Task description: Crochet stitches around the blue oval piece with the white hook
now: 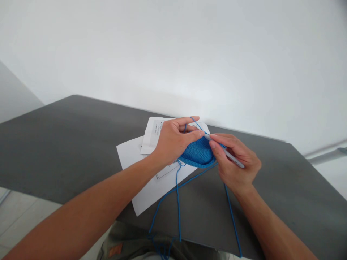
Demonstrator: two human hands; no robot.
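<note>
A round blue crochet piece [195, 151] with a raised rim is held up over the papers, between my two hands. My left hand [177, 139] pinches its upper edge between thumb and fingers, and a strand of blue yarn [196, 122] runs over the raised index finger. My right hand [235, 159] grips a light grey crochet hook [233, 158] like a pen. The hook's tip meets the edge of the piece close to my left thumb; the tip itself is too small to make out. Several strands of yarn hang down toward the table's front edge.
Under the work lie a white printed sheet [143, 195] and a white packet with a printed label [148, 139]. The dark grey table [81, 151] reaches back to a white wall [173, 54]. Loose yarn [162, 249] lies over my lap.
</note>
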